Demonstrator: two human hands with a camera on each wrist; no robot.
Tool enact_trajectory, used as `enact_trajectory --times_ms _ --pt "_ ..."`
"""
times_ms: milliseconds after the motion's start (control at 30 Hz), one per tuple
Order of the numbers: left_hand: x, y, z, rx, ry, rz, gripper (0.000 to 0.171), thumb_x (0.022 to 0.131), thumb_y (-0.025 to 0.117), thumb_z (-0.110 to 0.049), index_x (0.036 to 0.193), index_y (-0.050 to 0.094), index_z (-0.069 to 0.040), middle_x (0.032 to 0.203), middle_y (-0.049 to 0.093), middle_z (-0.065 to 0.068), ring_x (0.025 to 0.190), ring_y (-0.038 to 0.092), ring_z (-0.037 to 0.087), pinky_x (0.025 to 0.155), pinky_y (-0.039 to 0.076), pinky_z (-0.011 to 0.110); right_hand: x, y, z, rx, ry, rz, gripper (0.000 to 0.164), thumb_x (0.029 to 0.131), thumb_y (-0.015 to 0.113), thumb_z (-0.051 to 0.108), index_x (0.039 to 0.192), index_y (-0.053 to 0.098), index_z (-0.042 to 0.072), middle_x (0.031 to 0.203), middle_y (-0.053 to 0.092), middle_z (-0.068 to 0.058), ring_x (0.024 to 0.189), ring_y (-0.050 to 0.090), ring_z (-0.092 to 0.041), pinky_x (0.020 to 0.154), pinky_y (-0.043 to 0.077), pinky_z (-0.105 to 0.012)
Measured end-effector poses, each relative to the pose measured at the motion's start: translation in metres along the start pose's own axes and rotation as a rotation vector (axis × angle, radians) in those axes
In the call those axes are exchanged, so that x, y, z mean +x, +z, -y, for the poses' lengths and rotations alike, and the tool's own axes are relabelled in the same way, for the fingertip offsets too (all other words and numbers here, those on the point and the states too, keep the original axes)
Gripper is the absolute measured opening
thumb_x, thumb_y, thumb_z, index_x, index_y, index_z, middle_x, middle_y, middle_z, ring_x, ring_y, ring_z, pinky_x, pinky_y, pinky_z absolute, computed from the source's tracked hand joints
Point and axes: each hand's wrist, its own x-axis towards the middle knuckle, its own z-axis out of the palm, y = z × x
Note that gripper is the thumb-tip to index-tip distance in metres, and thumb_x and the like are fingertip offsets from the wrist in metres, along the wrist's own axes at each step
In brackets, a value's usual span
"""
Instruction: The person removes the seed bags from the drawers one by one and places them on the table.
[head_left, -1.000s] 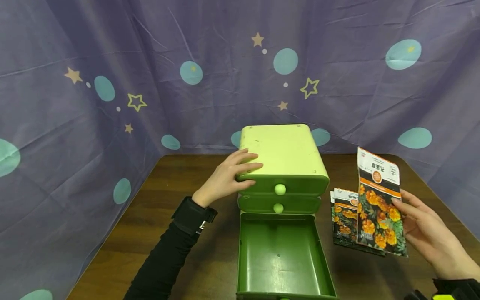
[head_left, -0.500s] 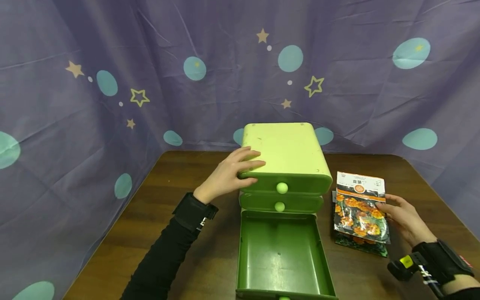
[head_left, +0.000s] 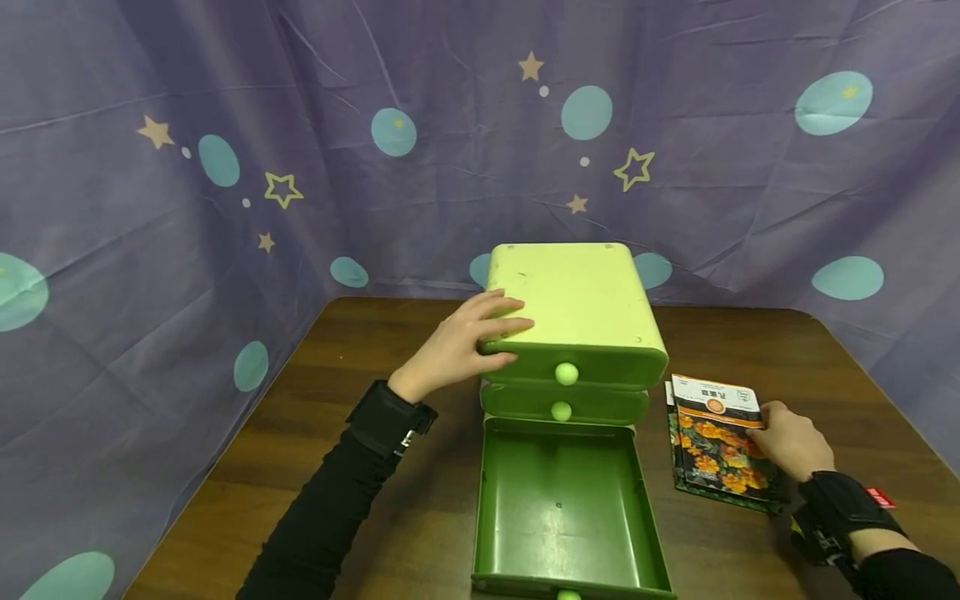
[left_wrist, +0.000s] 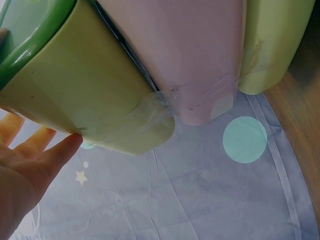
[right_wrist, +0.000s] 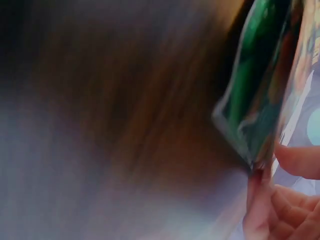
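My left hand (head_left: 461, 342) rests on the near left corner of a small drawer cabinet (head_left: 577, 292), its fingers over the pale yellow-green top and its thumb by the green top drawer (head_left: 517, 367). The bottom drawer (head_left: 558, 508) is pulled out and holds nothing. To the right of the cabinet, my right hand (head_left: 795, 437) pinches the right edge of a marigold seed packet (head_left: 723, 454), which lies over another packet (head_left: 712, 496) on the table. In the right wrist view the thumb and fingers (right_wrist: 300, 162) meet at the packet's edge (right_wrist: 245, 150).
A brown wooden table (head_left: 337, 367) carries everything. Behind it hangs a purple curtain (head_left: 450, 200) with stars and blue ovals. The left wrist view shows a pink middle section (left_wrist: 185, 55) in the cabinet, with clear tape at the joint. The middle drawer (head_left: 525, 402) looks closed.
My right hand has lowered the seed packet from above the table down onto the other packet, moving it slightly left. My left hand has stayed on the cabinet.
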Motion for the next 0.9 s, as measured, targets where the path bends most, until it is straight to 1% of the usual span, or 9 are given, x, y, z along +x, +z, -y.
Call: enact_trajectory --times_ms 167,367,433,533,600,700,767,867,900 --pt "0.001 -0.002 0.001 0.008 0.005 -0.003 0.043 0.093 0.077 -0.014 0.133 0.068 -0.002 0.143 0.055 0.019 0.144 0.035 0.038 0.119 0.031 0.046 -0.001 0.001 0.003 -0.046 0.019 -0.007 0.053 0.095 0.064 0.012 0.12 0.037 -0.026 0.1 0.054 -0.044 0.082 0.06 -0.054 0.065 0.052 -0.062" --pt "0.001 -0.002 0.001 0.006 -0.002 -0.003 0.043 0.093 0.077 -0.014 0.133 0.068 -0.003 0.143 0.055 0.019 0.145 0.034 0.037 0.118 0.032 0.047 -0.007 -0.004 0.012 -0.009 -0.072 -0.074 0.054 0.1 0.057 0.013 0.127 0.037 -0.029 0.109 0.046 -0.046 0.093 0.053 -0.059 0.067 0.049 -0.063" --pt "0.001 -0.002 0.001 0.006 -0.003 -0.003 0.043 0.093 0.077 -0.014 0.133 0.068 -0.003 0.143 0.055 0.019 0.145 0.034 0.037 0.118 0.032 0.047 -0.012 -0.009 0.02 0.03 -0.111 -0.087 0.053 0.103 0.053 0.014 0.131 0.036 -0.027 0.11 0.048 -0.045 0.087 0.057 -0.053 0.064 0.05 -0.058" --pt "0.001 -0.002 0.001 0.005 -0.003 -0.005 0.043 0.093 0.077 -0.014 0.133 0.068 -0.003 0.143 0.054 0.019 0.145 0.034 0.037 0.118 0.032 0.047 -0.023 -0.013 0.037 0.085 -0.162 -0.093 0.048 0.107 0.049 0.016 0.132 0.038 -0.023 0.101 0.06 -0.036 0.07 0.062 -0.036 0.054 0.047 -0.046" --pt "0.001 -0.002 0.001 0.004 -0.005 -0.007 0.043 0.093 0.077 -0.013 0.133 0.068 -0.003 0.143 0.054 0.019 0.145 0.034 0.037 0.118 0.032 0.047 -0.034 -0.013 0.051 0.1 -0.191 -0.098 0.041 0.108 0.047 0.017 0.128 0.041 -0.018 0.087 0.064 -0.027 0.058 0.057 -0.025 0.047 0.042 -0.038" --pt "0.0 -0.001 0.001 -0.006 -0.01 -0.006 0.043 0.092 0.077 -0.013 0.133 0.067 -0.003 0.144 0.054 0.019 0.145 0.033 0.037 0.118 0.032 0.048 -0.058 -0.009 0.076 0.101 -0.259 -0.161 0.026 0.108 0.049 0.014 0.12 0.048 -0.008 0.08 0.067 -0.018 0.05 0.049 -0.018 0.044 0.034 -0.033" --pt "0.0 0.0 0.001 -0.012 -0.013 0.0 0.044 0.093 0.077 -0.014 0.134 0.067 -0.003 0.144 0.053 0.018 0.146 0.033 0.036 0.118 0.032 0.048 -0.078 -0.002 0.092 0.092 -0.388 -0.29 0.015 0.108 0.051 0.015 0.11 0.053 0.0 0.071 0.064 -0.006 0.048 0.043 -0.009 0.043 0.032 -0.03" --pt "-0.001 0.003 0.001 -0.018 -0.009 0.01 0.044 0.093 0.076 -0.015 0.135 0.067 -0.003 0.145 0.053 0.018 0.146 0.032 0.036 0.119 0.031 0.047 -0.109 0.014 0.117 0.089 -0.746 -0.547 0.025 0.11 0.045 0.023 0.097 0.059 0.007 0.068 0.059 0.007 0.051 0.038 0.001 0.04 0.032 -0.023" --pt "-0.001 0.003 0.001 -0.018 -0.006 0.011 0.044 0.093 0.076 -0.015 0.135 0.066 -0.003 0.145 0.053 0.018 0.146 0.032 0.036 0.119 0.031 0.047 -0.12 0.023 0.124 0.092 -0.862 -0.625 0.029 0.11 0.043 0.025 0.093 0.06 0.009 0.066 0.051 0.013 0.052 0.035 0.005 0.04 0.031 -0.018"
